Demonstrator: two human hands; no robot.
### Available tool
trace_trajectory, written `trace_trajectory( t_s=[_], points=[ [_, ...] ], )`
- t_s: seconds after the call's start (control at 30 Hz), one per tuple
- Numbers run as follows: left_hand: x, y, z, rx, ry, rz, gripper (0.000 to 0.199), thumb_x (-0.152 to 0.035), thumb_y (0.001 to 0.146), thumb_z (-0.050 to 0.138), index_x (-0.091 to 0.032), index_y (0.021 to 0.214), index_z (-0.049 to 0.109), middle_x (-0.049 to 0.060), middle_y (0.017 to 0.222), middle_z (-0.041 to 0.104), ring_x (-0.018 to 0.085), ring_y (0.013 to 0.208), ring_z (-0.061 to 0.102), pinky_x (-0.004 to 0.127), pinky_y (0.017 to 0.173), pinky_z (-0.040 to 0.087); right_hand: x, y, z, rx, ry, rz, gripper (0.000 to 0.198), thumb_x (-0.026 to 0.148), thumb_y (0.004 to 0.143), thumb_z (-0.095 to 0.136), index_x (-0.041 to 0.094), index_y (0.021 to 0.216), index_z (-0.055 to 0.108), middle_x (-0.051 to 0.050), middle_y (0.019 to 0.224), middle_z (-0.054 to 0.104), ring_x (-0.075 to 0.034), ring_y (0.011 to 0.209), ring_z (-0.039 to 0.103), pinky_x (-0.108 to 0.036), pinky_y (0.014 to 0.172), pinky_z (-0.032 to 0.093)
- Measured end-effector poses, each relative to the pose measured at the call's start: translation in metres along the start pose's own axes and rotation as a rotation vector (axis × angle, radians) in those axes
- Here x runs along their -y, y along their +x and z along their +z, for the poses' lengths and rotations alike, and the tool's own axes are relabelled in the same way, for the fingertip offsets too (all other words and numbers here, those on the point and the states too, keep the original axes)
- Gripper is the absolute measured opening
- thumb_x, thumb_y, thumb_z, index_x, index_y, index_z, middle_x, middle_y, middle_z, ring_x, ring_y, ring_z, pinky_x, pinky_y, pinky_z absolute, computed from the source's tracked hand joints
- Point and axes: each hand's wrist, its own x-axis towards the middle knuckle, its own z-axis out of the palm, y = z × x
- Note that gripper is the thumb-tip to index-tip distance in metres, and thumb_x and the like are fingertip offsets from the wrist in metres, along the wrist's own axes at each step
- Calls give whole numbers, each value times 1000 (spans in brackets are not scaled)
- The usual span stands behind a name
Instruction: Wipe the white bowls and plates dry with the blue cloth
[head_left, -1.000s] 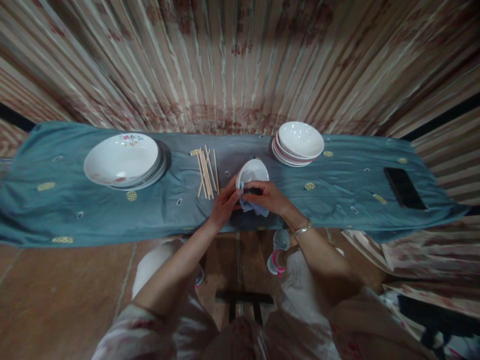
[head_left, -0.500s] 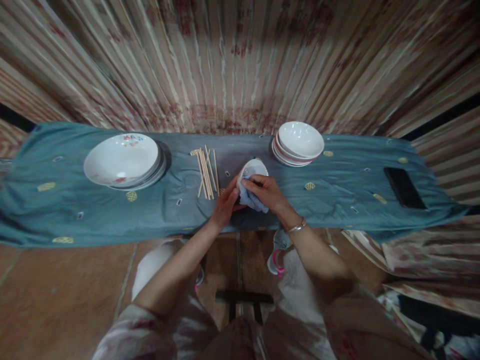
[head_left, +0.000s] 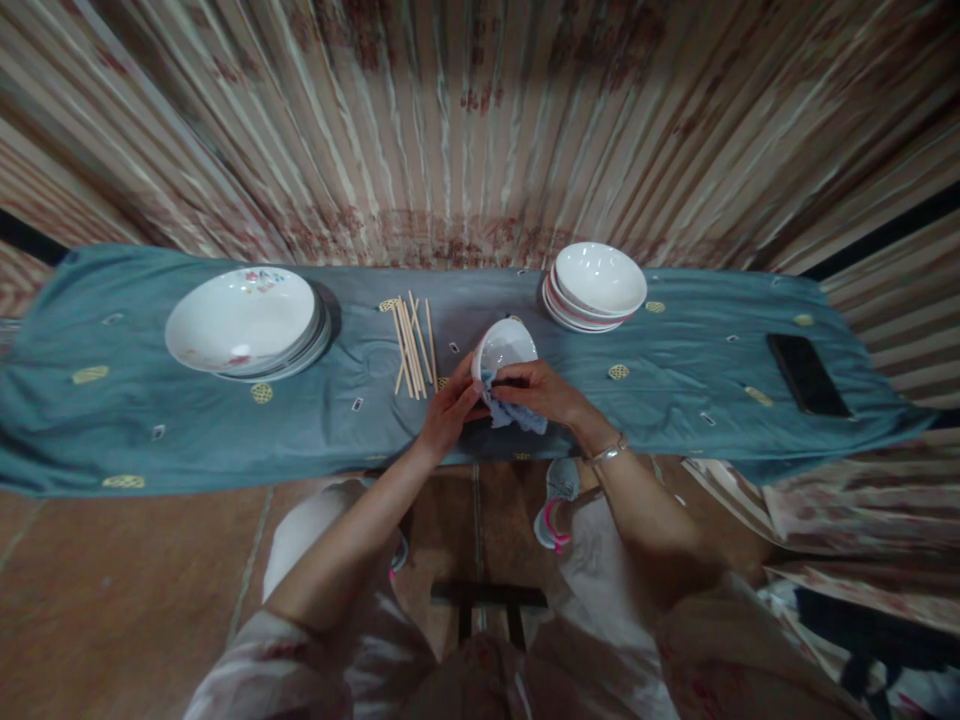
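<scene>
A small white bowl [head_left: 510,342] is tilted above the middle of the cloth-covered table, its inside turned up. My left hand [head_left: 450,408] grips its left side, with the thumb near the rim. My right hand [head_left: 541,390] is closed on a blue-grey cloth [head_left: 517,414], which it presses at the bowl's near rim. Part of the cloth hangs below my fingers, and the bowl's underside is hidden by my hands. Just left of my left hand lie several wooden chopsticks [head_left: 411,345], loosely side by side.
A stack of large white plates [head_left: 244,325] with flower prints stands on the left. Behind my right hand is a stack of white bowls [head_left: 600,280]. A black phone [head_left: 806,375] lies at the right on the blue-green tablecloth [head_left: 675,390]. A pleated curtain [head_left: 480,150] hangs behind the table.
My right hand has moved with the cloth from inside the bowl toward its near rim, so more of the bowl's inside shows. My left hand keeps its hold.
</scene>
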Motion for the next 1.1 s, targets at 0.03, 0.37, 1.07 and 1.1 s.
trace_trajectory(
  t_s=[0.03,0.37,1.07,1.1],
  points=[
    [0,0,0,8,-9,8,82,-58,78,75,-27,150,52,6,112,73,24,101,67,35,81,61,-2,-1,-2,16,-20,-2,27,43,76,71,16,77,71,2,69,64,-12,64,54,-24,62,43],
    [0,1,1,6,-18,13,82,-57,76,77,-26,148,54,4,104,73,24,98,67,36,80,61,-3,-8,-9,82,-62,-18,19,32,74,72,16,84,76,1,76,71,-14,70,61,-25,69,48],
    [-6,-1,6,21,-44,27,85,-59,74,78,-25,148,53,9,124,73,31,115,66,44,88,62,-2,3,6,-317,10,-200,57,54,87,67,24,135,65,-7,142,63,-25,128,59,-39,106,51],
    [-6,-1,6,20,-39,24,84,-59,75,78,-25,148,53,9,123,73,31,114,67,44,88,62,-2,4,5,-323,-14,-195,60,56,88,66,24,138,63,-8,145,61,-25,130,58,-40,107,50]
  ],
)
